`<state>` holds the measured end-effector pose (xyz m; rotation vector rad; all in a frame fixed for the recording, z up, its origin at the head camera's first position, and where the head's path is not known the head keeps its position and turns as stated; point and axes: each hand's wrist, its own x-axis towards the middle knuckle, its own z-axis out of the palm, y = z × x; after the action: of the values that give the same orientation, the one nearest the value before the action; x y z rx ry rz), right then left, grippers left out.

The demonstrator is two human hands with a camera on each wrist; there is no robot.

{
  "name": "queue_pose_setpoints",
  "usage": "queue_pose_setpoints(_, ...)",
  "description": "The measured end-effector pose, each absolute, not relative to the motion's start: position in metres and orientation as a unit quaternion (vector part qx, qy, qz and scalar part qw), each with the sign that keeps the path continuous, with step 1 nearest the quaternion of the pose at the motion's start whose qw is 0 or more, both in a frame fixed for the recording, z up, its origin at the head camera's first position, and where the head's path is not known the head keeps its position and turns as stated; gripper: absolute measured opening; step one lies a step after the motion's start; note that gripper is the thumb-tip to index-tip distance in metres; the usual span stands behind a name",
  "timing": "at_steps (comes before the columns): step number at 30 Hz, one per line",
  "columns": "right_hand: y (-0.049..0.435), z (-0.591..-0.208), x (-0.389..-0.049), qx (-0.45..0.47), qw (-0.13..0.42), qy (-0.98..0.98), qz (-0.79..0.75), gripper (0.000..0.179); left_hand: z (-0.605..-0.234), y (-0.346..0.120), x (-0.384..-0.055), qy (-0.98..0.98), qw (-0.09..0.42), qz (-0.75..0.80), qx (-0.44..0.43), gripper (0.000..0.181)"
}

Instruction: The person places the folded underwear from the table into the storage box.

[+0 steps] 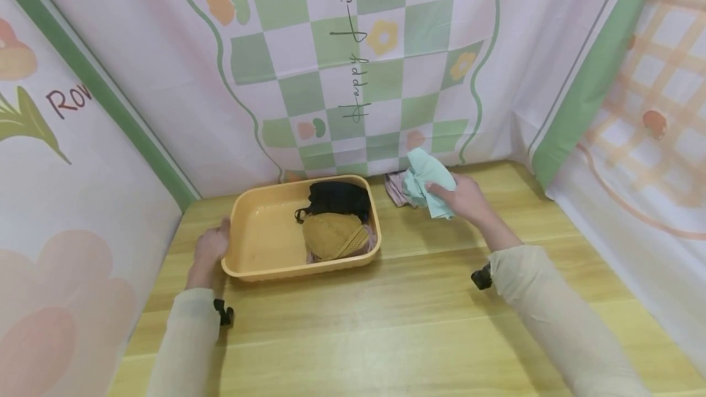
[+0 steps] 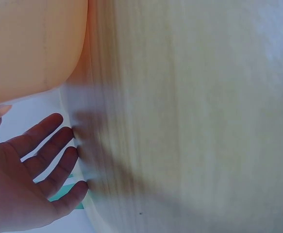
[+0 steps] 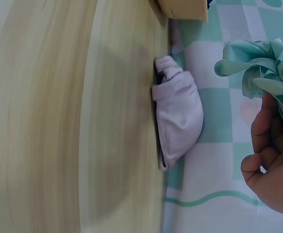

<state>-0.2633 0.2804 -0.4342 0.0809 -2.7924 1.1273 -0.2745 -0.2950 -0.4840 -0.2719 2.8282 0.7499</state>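
Note:
My right hand [image 1: 467, 201] pinches a crumpled mint-green garment [image 1: 426, 177] between thumb and fingers, raised above the table. Below it, a folded pale pink bra [image 3: 179, 114] lies on the table by the back wall hanging. At the left end of a yellow plastic bin [image 1: 261, 234] is my left hand [image 1: 209, 247]; its thumb is at the bin's side and its other fingers [image 2: 54, 143] are spread, tips near the tabletop. A folded black bra [image 1: 339, 198] and a folded mustard bra [image 1: 333, 234] lie in the bin's right half, with some pink fabric [image 1: 371, 238] showing beside the mustard one.
The wooden table [image 1: 353, 336] carries the bin near its back edge. A checked cloth hanging [image 1: 380, 78] covers the back, and printed cloths [image 1: 60, 201] enclose the sides. A black wrist strap fitting [image 1: 482, 276] sits at the right cuff.

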Motion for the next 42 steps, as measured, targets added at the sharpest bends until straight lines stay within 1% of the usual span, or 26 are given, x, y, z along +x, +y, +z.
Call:
queue_pose_setpoints(7,0.266,-0.433,-0.261,0.047,0.063,-0.922,0.379,0.061,-0.488,-0.296,-0.273,0.954,0.106,0.261,-0.099,0.094)
queue_pose_setpoints(13,0.251,-0.432,-0.26,0.061,0.054,-0.917,0.391,0.062,-0.489,-0.296,-0.271,0.954,0.111,0.261,-0.098,0.094)
queue_pose_setpoints(21,0.232,-0.431,-0.258,0.069,0.039,-0.909,0.41,0.066,-0.492,-0.296,-0.269,0.951,0.102,0.272,-0.104,0.096)
queue_pose_setpoints(25,0.226,-0.432,-0.259,0.084,0.057,-0.904,0.416,0.061,-0.493,-0.295,-0.269,0.948,0.101,0.282,-0.109,0.092)
queue_pose_setpoints(29,0.221,-0.434,-0.262,0.109,0.09,-0.898,0.417,0.047,-0.492,-0.295,-0.272,0.949,0.099,0.28,-0.107,0.089)
queue_pose_setpoints(35,0.214,-0.433,-0.266,0.142,0.122,-0.886,0.425,0.03,-0.485,-0.294,-0.276,0.945,0.104,0.29,-0.114,0.091)
queue_pose_setpoints(38,0.211,-0.431,-0.267,0.157,0.133,-0.882,0.424,0.027,-0.482,-0.294,-0.277,0.944,0.102,0.293,-0.115,0.091)
queue_pose_setpoints(42,0.208,-0.429,-0.266,0.153,0.12,-0.884,0.425,0.03,-0.48,-0.294,-0.278,0.943,0.101,0.293,-0.118,0.09)
